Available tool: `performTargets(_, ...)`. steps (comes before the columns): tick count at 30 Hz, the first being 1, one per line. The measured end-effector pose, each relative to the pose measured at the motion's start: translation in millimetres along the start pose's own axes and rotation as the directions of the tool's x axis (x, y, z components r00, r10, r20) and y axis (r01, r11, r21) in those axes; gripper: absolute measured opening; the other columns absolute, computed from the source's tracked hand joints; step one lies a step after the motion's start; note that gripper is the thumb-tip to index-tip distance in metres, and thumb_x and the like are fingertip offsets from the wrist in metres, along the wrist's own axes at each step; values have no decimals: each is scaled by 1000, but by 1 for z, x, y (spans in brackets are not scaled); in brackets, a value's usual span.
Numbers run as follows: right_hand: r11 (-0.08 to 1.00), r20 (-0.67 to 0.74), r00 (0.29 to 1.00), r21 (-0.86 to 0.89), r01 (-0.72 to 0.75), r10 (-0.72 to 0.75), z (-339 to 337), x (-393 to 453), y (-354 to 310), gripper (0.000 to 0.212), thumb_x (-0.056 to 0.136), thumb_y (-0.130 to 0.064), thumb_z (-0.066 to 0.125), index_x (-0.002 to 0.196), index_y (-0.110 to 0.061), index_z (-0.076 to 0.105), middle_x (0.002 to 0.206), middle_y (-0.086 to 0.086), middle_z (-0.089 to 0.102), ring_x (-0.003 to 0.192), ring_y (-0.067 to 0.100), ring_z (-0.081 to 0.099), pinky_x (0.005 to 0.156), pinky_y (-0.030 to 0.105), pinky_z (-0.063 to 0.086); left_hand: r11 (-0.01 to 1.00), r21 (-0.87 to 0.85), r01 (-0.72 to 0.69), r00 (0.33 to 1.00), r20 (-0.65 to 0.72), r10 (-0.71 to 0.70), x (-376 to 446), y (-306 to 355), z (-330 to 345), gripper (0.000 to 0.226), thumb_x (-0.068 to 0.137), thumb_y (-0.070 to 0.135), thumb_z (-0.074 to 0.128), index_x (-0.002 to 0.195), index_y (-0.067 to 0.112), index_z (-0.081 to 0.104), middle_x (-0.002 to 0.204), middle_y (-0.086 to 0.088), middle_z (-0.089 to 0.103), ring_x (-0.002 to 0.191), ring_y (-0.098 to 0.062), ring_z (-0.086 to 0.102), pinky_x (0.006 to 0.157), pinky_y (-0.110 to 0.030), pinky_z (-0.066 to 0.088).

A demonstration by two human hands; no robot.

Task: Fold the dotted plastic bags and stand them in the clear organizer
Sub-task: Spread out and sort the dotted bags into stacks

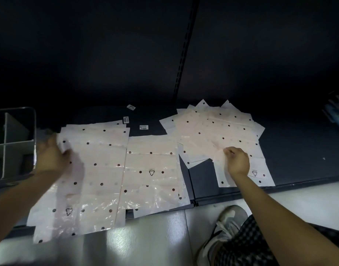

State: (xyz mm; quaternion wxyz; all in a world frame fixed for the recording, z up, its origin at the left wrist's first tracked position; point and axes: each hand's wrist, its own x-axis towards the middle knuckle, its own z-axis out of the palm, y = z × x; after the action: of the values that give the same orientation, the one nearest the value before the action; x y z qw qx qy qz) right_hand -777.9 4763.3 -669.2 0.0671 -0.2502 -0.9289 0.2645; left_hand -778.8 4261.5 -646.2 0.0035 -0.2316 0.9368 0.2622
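On the dark shelf [291, 150], the right hand [238, 162] pinches a dotted bag [220, 143] from the fanned pile; the blurred left hand [51, 156], fingers loosely spread, rests on the flat bags [95, 169] beside the clear organizer [33, 131].

Dotted bags lie flat on a dark shelf [291, 150]; the left hand [51, 156] rests on the left stack [99, 160]; the right hand [237, 162] pinches a bag in the right pile [218, 129]; the clear organizer [13, 143] stands far left.
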Motion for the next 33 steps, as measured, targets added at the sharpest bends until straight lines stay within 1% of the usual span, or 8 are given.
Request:
performTargets(5,952,55,972,220,213,-230,7,-25,-57,25,98,-17,48,109,-4,66,108,13,66,105,31,53,86,35,44,971,-163,-174,970,140,197,-51,59,17,51,94,13,56,140,1,39,145,-19,39,133,-35,37,108,-38,29)
performTargets(12,801,328,779,491,342,-534,36,-103,-142,20,94,-21,54,104,-11,68,103,6,68,100,22,55,88,43,47,624,-653,429,782,614,106,-92,138,23,45,92,49,48,115,12,58,106,-6,67,97,-20,64,81,-31,51)
performTargets(16,729,380,638,497,470,-670,52,-131,-159,20,94,-27,55,102,-17,70,103,-2,70,99,18,55,89,33,44,702,-602,380,858,513,-24,-86,136,28,16,93,16,59,103,5,63,85,-15,65,68,-26,61,64,-29,49)
performTargets(19,777,312,737,448,442,-600,52,-110,-146,26,93,-28,56,114,-17,65,117,-1,64,113,18,49,94,28,41,754,-564,338,921,363,-141,-71,108,23,26,92,4,56,118,7,57,85,-15,62,67,-28,57,56,-26,48)
performTargets(23,928,262,891,86,361,-371,42,-53,-94,52,92,-33,56,139,-13,44,146,7,40,137,21,28,111,31,29,944,-282,169,985,78,-153,-46,52,7,50,93,3,50,141,11,40,117,-28,59,92,-42,60,78,-42,46)
performTargets(26,940,279,928,-164,300,-248,32,-29,-51,62,92,-40,55,144,-13,34,152,7,31,141,23,23,113,37,28,987,-136,84,996,-10,-86,-41,17,-4,59,91,-7,42,145,11,30,100,-33,60,70,-36,52,61,-42,39)
performTargets(29,961,231,940,-58,270,-250,32,-24,-30,43,94,-29,55,135,-14,51,146,7,41,137,23,31,111,34,30,999,43,-28,999,30,26,-45,-4,-2,67,87,-12,44,147,12,25,86,-25,58,59,-35,52,49,-34,36)
performTargets(33,974,108,968,36,224,-226,33,-22,-31,26,94,-19,55,113,-6,67,126,9,61,119,25,52,96,29,40,970,239,-48,992,128,17,-51,-7,6,55,88,0,55,140,8,40,142,-30,27,123,-49,37,97,-52,39)
